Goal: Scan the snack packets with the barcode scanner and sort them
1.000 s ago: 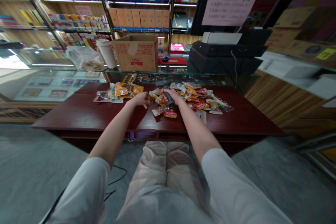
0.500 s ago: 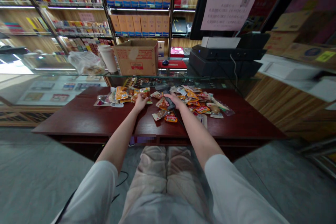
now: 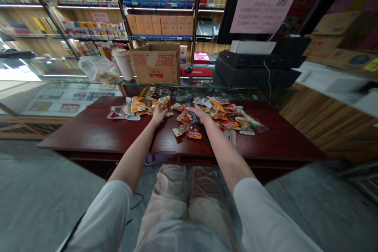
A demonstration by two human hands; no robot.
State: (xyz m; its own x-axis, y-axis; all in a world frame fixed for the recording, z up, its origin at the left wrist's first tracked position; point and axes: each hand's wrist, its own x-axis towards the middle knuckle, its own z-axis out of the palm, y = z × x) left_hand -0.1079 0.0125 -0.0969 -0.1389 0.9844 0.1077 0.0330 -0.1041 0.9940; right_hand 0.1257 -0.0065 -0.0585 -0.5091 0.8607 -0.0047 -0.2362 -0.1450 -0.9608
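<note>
My right hand [image 3: 199, 113] is wrapped round the handle of a black barcode scanner [image 3: 193, 118], its head turned left. My left hand [image 3: 159, 115] is closed on an orange and green snack packet [image 3: 164, 103] at the left pile. Around that hand lie more packets, among them an orange one [image 3: 138, 104] and a clear one with dark red contents [image 3: 116, 113]. Under and right of the scanner spreads a larger heap of snack packets [image 3: 230, 124]. A red and orange packet [image 3: 194, 134] lies at its front edge.
The packets lie on a dark red wooden desk [image 3: 88, 134]. Behind it, a glass counter holds a cardboard box [image 3: 156, 65], a white cup [image 3: 123, 65], a plastic bag [image 3: 97, 69] and a black cash register [image 3: 254, 69]. The scanner's cable [image 3: 203, 136] runs towards the desk's front.
The view has shifted slightly, moving the whole scene a little. Both hands keep their holds on the snack packet and the scanner, nearly in the same places.
</note>
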